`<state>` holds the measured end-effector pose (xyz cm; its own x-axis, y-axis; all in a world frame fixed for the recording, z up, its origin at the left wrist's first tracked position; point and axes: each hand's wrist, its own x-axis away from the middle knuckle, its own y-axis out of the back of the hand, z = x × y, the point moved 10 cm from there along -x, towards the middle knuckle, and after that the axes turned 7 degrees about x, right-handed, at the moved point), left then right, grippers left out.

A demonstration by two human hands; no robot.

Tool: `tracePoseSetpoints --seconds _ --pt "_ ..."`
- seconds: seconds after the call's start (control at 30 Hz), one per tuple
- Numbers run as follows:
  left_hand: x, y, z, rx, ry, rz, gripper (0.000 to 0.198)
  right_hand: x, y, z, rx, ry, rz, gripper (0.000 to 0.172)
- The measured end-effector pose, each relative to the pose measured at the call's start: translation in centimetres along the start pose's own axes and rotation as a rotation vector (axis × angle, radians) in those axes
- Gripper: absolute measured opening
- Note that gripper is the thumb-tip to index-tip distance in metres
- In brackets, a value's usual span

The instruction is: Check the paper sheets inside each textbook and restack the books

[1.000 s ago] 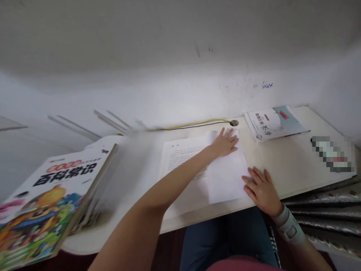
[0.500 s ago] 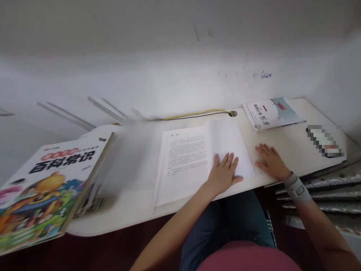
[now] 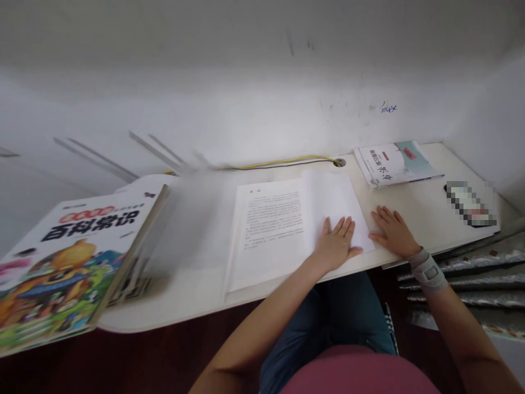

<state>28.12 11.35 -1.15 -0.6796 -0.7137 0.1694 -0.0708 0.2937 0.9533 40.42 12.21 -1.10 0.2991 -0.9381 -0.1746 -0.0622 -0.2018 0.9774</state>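
Note:
An open book (image 3: 270,241) lies on the white desk (image 3: 184,306), with printed text on its left page and a blank right page. My left hand (image 3: 336,242) rests flat on that blank page near its lower part, fingers spread and holding nothing. Just right of the book, my right hand (image 3: 394,232) lies palm down on the desk, its fingers stretched out. A grey wrist band (image 3: 429,271) is wrapped round my right wrist.
A thick colourful book (image 3: 77,257) covers the desk's left end. At the back right lies a paperback (image 3: 396,164), with a pixelated phone-like object (image 3: 471,205) nearer the right edge. A yellow cable (image 3: 283,160) runs along the wall into a round desk hole (image 3: 339,162).
My left hand has slid a little to the right across the blank page. My right hand stays in about the same place, and the view has shifted slightly.

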Motion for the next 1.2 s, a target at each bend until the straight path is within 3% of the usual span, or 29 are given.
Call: tracePoseSetpoints --seconds 0.1,0.17,0.23,0.3,0.37,0.43,0.5,0.6,0.77,1.2 --pt "-0.2 0.8 -1.1 0.012 -0.029 -0.008 0.073 0.0 0.0 -0.3 -0.008 0.005 -0.015 0.064" --pt "0.8 2.1 -1.4 0.014 -0.049 -0.088 0.071 0.0 0.2 -0.6 -0.022 0.005 -0.028 0.062" --pt "3.0 3.8 0.0 0.016 0.012 -0.248 0.067 0.1 1.0 -0.7 -0.029 -0.021 -0.068 0.061" --pt "6.0 4.8 3.6 0.036 0.178 -0.412 0.063 0.5 2.5 0.6 -0.019 -0.025 -0.129 0.058" --pt "8.9 4.2 7.6 0.080 0.344 -0.484 0.062 1.1 3.9 3.9 -0.008 0.051 -0.166 0.056" --pt "10.6 2.9 10.3 0.090 0.429 -0.458 0.063 1.9 4.7 8.8 -0.030 0.190 -0.140 0.061" --pt "11.1 1.7 11.4 0.059 0.441 -0.392 0.065 2.4 4.9 12.9 -0.050 0.255 -0.110 0.070" --pt "10.9 1.1 11.0 -0.008 0.427 -0.317 0.066 2.5 4.7 15.6 -0.055 0.207 -0.083 0.081" --pt "10.7 1.3 10.1 -0.078 0.411 -0.305 0.069 2.5 4.2 15.4 -0.053 0.124 -0.068 0.083" --pt "10.9 1.0 10.2 -0.097 0.373 -0.376 0.068 3.2 3.9 13.9 -0.009 0.062 -0.040 0.085"
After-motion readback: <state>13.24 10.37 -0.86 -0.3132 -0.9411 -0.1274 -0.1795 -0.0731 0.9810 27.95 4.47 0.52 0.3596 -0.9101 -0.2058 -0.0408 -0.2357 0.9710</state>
